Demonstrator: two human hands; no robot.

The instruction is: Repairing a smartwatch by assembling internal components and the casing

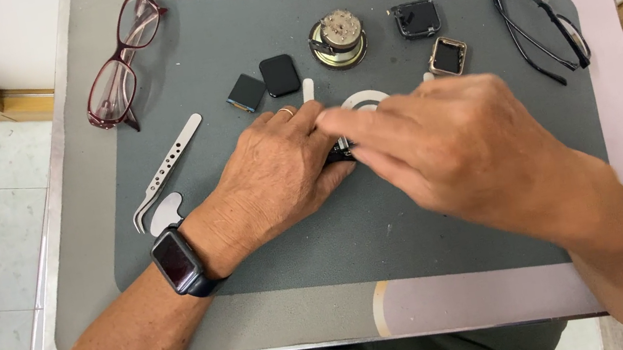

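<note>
Head view: the left hand (276, 168) and the right hand (443, 147) meet at the middle of the grey mat (389, 229) on the table (470, 296). Both close on a small dark part (340, 151), mostly hidden between the fingertips; the grip is narrow and pinched. The part appears light, rigid and probably fragile; hold it by its edges. A white ring (363, 98) lies just behind the hands. Metal tweezers (169, 166) lie left of the left hand. Two dark square pieces (265, 82), a round metal unit (337, 40), a watch case (447, 55), red glasses (122, 59) and black glasses (540, 19) lie farther back.
</note>
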